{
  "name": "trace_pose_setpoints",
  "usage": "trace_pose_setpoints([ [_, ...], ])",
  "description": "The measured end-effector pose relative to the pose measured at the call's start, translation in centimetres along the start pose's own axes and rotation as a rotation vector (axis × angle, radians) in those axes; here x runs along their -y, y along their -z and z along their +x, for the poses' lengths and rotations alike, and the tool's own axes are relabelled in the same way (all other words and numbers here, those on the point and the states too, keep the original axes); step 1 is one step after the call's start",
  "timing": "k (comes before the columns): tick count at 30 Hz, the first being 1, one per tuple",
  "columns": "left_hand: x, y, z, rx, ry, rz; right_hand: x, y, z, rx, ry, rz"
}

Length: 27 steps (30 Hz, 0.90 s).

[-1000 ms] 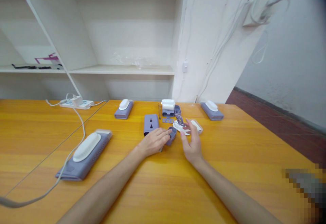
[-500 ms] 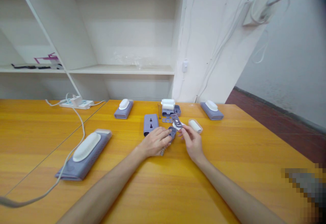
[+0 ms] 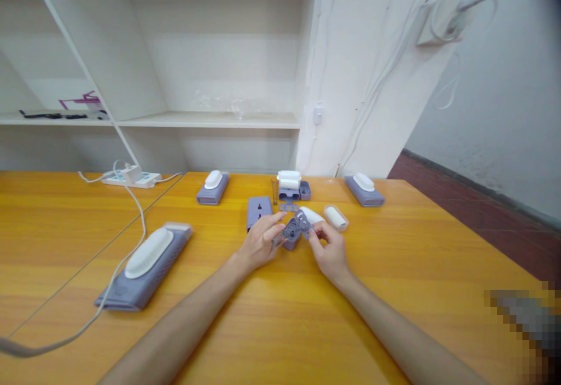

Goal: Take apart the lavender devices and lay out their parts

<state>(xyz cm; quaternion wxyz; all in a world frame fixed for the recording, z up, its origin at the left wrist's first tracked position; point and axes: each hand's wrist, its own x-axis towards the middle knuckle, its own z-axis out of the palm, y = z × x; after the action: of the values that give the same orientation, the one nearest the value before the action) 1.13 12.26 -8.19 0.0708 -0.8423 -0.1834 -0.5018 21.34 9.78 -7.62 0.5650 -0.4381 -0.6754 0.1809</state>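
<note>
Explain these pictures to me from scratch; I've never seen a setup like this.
There is no machine here: the left hand and right hand are a person's bare hands. One camera, worn on that person's head, looks forward and down, so the forearms reach in from the bottom edge.

The left hand has a coil spring at its fingertips, beside a small purple housing. The right hand pinches a flat purple piece with cutouts.

Around them on the wooden table lie a slotted purple box, a second spring, and three purple-and-white devices. Open shelves stand behind.
</note>
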Motion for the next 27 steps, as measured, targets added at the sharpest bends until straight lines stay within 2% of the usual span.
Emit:
trace_pose_setpoints([
  [7,-1.0,0.3,1.3,0.051,-0.064,0.037,-0.1,0.0,-0.1,0.001,-0.013,-0.015],
  [15,-1.9,0.2,1.6,0.204,0.015,0.038,-0.2,0.0,0.0,-0.002,-0.032,-0.026],
  [18,-2.1,0.1,1.6,0.173,0.057,0.022,-0.2,0.0,0.1,-0.013,-0.041,-0.034],
  [23,-1.9,-0.6,1.2,0.04,0.232,-0.03,0.2,0.0,-0.1,0.009,0.0,-0.047],
  [27,-1.4,-0.8,1.0,-0.049,0.364,0.038,0.5,-0.1,-0.3,0.027,0.05,-0.058],
])
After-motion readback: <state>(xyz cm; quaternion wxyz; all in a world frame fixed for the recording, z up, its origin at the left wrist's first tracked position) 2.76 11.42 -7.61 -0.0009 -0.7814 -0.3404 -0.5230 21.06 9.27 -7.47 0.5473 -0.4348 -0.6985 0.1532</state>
